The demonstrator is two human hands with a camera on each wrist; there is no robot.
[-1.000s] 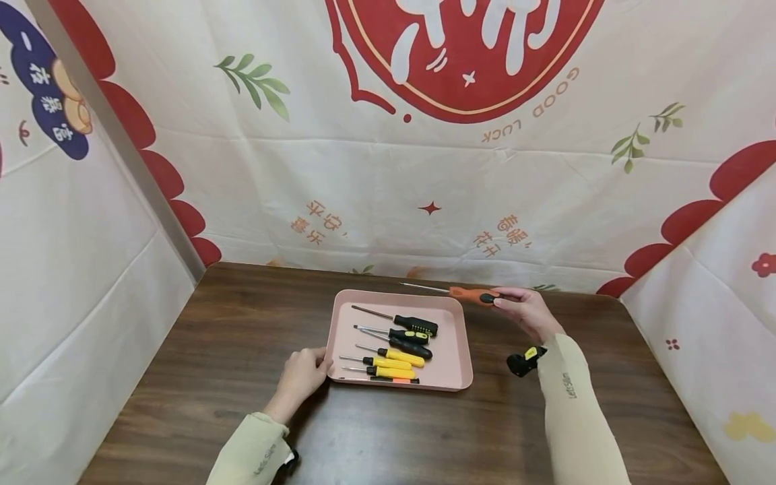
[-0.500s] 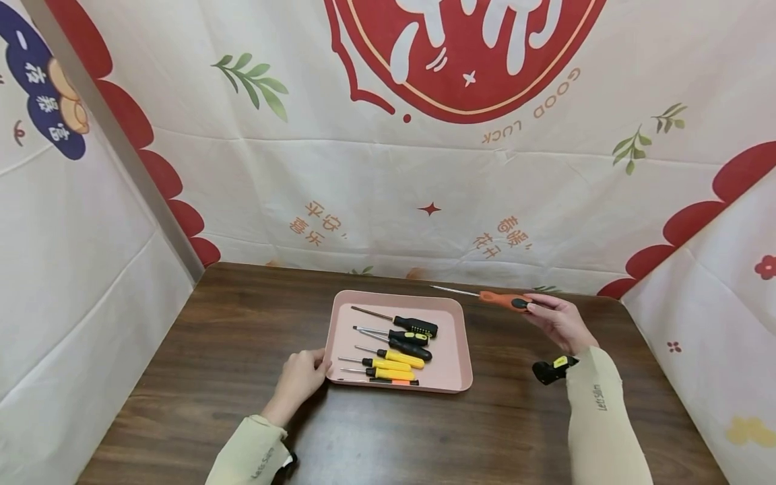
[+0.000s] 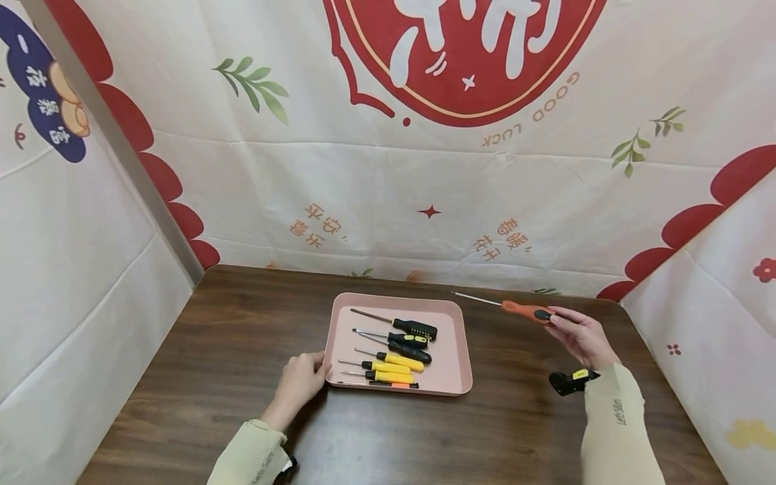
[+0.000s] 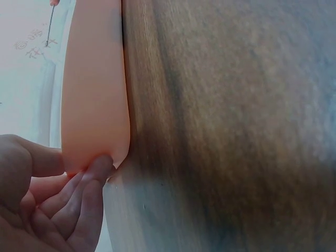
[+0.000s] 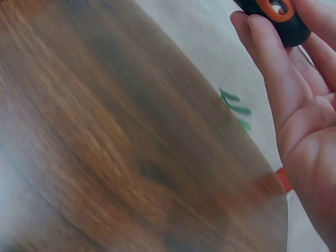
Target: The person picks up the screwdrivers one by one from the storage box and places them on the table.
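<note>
In the head view my right hand (image 3: 587, 340) pinches the end of an orange-handled screwdriver (image 3: 523, 310), its metal shaft pointing left, in the air right of the pink tray (image 3: 447, 360). The right wrist view shows the black handle end (image 5: 290, 32) between thumb and fingers. My left hand (image 3: 300, 380) grips the tray's near left corner, thumb and fingers on its wall (image 4: 97, 79) in the left wrist view. Lying in the tray are several screwdrivers: black-handled ones such as the ridged one (image 3: 415, 329) at the back, yellow-handled ones (image 3: 394, 377), and a thin black-and-orange one at the front.
The brown wooden table (image 3: 497, 431) bears the tray near its middle. A printed white cloth (image 3: 376, 188) hangs behind the table's far edge, with more cloth at both sides. Camera straps sit on both wrists.
My right hand has moved right and a little toward me with the orange screwdriver, away from above the tray's back edge. The left hand and the tray have stayed put.
</note>
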